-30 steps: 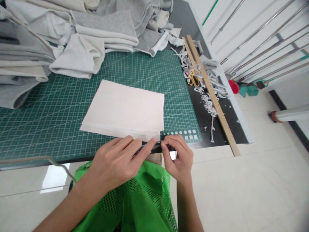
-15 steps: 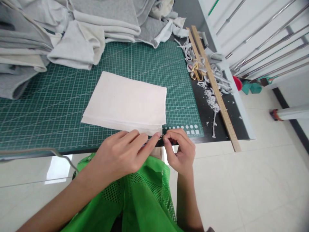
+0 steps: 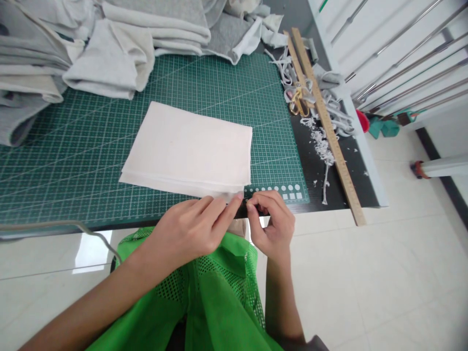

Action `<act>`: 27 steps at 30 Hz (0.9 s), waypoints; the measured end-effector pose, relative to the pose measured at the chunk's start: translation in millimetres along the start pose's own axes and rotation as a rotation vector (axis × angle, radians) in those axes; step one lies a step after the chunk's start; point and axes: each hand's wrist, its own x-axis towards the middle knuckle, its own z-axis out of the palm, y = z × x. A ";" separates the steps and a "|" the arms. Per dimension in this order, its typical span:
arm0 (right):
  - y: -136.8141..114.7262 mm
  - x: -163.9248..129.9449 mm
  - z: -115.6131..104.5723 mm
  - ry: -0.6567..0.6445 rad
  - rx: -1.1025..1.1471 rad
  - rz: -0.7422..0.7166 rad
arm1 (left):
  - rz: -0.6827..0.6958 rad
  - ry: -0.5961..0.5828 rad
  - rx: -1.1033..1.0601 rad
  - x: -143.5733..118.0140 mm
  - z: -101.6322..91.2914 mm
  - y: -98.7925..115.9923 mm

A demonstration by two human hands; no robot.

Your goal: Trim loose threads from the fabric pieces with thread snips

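Two hands (image 3: 234,229), one cloth stack (image 3: 190,151)

place: sewing workshop | cues: cutting mat (image 3: 91,141), folded fabric stacks (image 3: 109,53), wooden ruler (image 3: 329,126)

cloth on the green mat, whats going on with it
A person at a cutting mat has both hands at the near edge of a folded pale cloth. The left hand and right hand pinch a small dark thing between fingertips by the cloth's near right corner; what it is cannot be told. Scissors, a wooden ruler and trimmings lie to the right.
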 end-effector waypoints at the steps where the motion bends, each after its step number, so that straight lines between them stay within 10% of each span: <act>1: 0.0 -0.2 0.2 -0.002 -0.017 -0.004 | -0.004 -0.002 -0.007 -0.2 0.4 0.1; 27: 2.4 -1.2 0.4 0.117 0.115 0.063 | -0.215 0.074 -0.203 -27.9 2.3 -13.7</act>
